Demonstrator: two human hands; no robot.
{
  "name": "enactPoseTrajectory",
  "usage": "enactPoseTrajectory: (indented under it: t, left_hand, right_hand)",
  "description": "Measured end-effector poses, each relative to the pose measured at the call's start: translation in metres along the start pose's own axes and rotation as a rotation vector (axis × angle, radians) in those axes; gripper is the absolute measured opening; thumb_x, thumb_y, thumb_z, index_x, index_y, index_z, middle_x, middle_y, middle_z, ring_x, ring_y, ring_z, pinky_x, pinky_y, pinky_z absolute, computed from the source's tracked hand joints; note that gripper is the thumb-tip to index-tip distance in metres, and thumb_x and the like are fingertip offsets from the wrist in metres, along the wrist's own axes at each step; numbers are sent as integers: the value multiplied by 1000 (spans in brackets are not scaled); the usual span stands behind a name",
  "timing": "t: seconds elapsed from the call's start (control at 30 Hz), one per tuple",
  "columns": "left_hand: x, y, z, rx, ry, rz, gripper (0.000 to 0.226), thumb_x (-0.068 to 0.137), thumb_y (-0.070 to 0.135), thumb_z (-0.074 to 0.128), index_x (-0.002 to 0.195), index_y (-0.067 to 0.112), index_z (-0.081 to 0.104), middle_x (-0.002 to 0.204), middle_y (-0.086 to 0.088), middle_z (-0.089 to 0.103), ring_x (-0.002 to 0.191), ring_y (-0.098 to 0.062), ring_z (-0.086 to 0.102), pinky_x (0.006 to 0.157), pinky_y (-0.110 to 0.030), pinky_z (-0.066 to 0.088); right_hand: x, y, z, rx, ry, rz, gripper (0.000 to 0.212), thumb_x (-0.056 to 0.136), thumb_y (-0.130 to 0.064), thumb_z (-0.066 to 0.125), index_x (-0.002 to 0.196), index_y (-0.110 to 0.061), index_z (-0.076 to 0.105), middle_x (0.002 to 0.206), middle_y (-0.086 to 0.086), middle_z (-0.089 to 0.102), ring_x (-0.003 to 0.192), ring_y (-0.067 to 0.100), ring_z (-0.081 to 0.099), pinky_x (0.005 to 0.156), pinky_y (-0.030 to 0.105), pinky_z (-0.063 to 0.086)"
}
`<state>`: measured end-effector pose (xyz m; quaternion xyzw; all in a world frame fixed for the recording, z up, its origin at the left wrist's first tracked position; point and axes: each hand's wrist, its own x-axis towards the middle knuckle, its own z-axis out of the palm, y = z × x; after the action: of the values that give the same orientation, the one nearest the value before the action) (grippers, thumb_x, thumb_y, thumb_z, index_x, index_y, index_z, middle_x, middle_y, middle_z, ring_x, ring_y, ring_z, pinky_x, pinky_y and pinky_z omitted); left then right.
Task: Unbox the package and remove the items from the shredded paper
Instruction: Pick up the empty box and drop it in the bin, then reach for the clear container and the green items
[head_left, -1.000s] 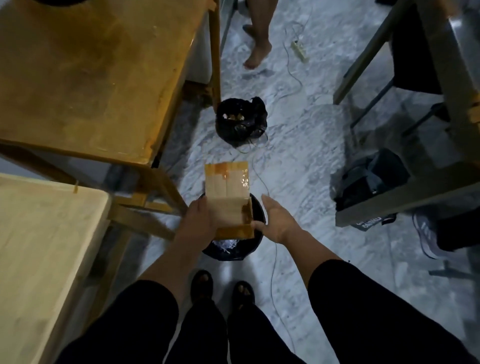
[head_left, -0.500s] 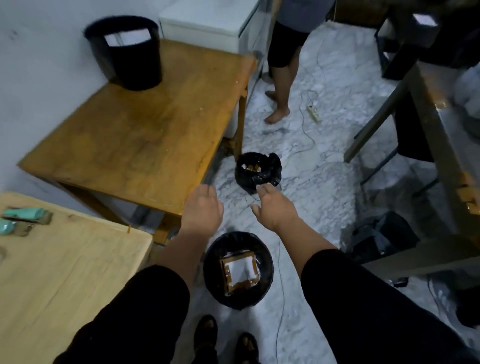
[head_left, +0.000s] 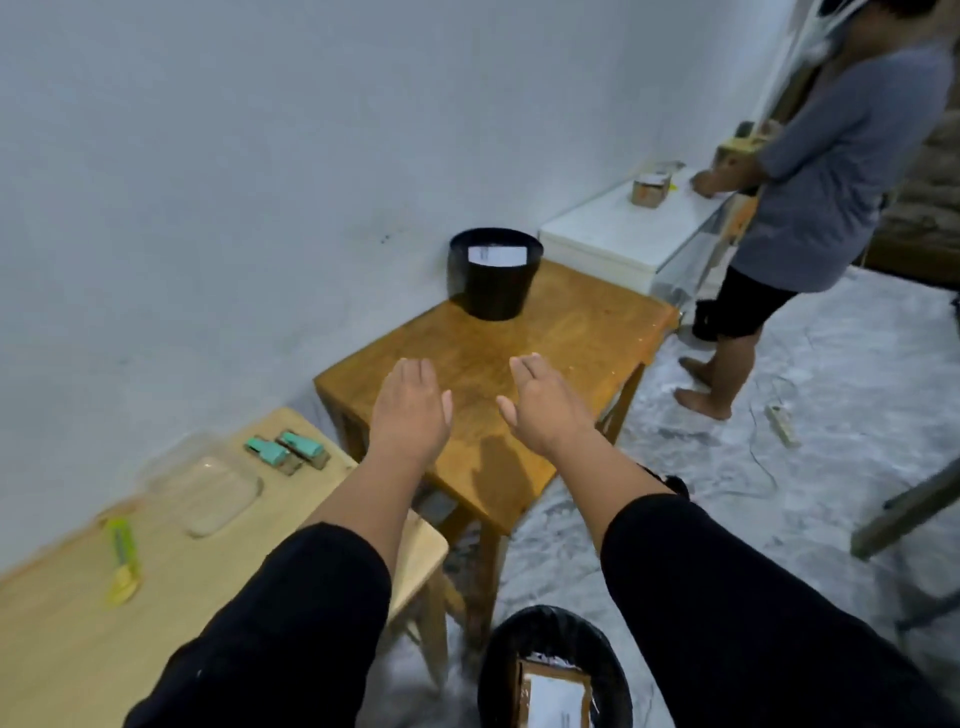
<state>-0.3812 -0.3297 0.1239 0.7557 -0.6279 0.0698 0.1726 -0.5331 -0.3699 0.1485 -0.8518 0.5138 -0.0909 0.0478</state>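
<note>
The cardboard box (head_left: 553, 693) with a white label lies inside a black floor bin (head_left: 498, 670) at the bottom edge of the view. My left hand (head_left: 413, 408) and my right hand (head_left: 545, 402) both hover empty with straight fingers above the brown wooden table (head_left: 587, 332). A black bucket (head_left: 493, 280) with a white label inside its rim stands at the far end of that table. On the pale table (head_left: 62, 634) to my left lie two teal items (head_left: 285, 449), a clear plastic tray (head_left: 208, 491) and a yellow-green utility knife (head_left: 122, 564).
Another person (head_left: 826, 197) in a grey shirt stands at the right by a white cabinet (head_left: 618, 234) with a small taped box (head_left: 649, 189) on it. A power strip (head_left: 779, 423) and cables lie on the marble floor. A table leg (head_left: 904, 512) slants in at right.
My hands let go of the box, which dropped into the floor bin. Both hands then rose empty over the brown table as my view lifted toward the wall.
</note>
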Motion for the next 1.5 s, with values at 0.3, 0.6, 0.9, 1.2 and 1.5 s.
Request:
enactPoseTrajectory:
  t: [0.3, 0.6, 0.9, 1.2, 1.5]
  left_hand:
    - [-13, -151, -27, 83, -11, -248, 33, 95, 26, 40, 114, 0, 43, 113, -18, 50, 105, -30, 48, 91, -36, 39]
    - [-72, -260, 13, -63, -120, -572, 45, 91, 25, 48, 120, -8, 42, 120, -27, 48, 117, -39, 44, 97, -42, 39]
    - [-103, -292, 87, -343, -145, -930, 85, 88, 41, 54, 145, 2, 4, 155, -19, 4, 144, -28, 7, 113, -38, 19]
    - [-107, -304, 116, -434, -124, -1019, 88, 87, 42, 53, 146, 4, -1, 156, -13, 6, 144, -23, 9, 114, -30, 13]
    - [-102, -303, 114, -507, -36, -1043, 87, 82, 49, 53, 147, 20, 1, 154, -7, 23, 138, -22, 27, 109, -27, 22]
  right_hand:
    - [61, -130, 37, 118, -39, -152, 60, 97, -35, 40, 146, -9, 17, 155, 8, 20, 144, 22, 18, 114, 36, 25]
    - [92, -216, 134, 183, -246, -211, 55, 95, -35, 41, 139, -4, 28, 147, 13, 32, 136, 26, 29, 111, 37, 28]
    - [123, -217, 237, 279, -391, -27, 71, 87, -38, 56, 143, -14, 19, 147, 6, 28, 128, 23, 39, 97, 39, 43]
    - [144, -226, 291, 484, -396, -13, 76, 84, -32, 59, 143, -23, 12, 150, 6, 24, 135, 25, 31, 104, 49, 39]
    - [162, -231, 313, 532, -345, -101, 89, 82, -36, 65, 147, -18, 7, 147, 10, 21, 135, 24, 26, 110, 36, 29]
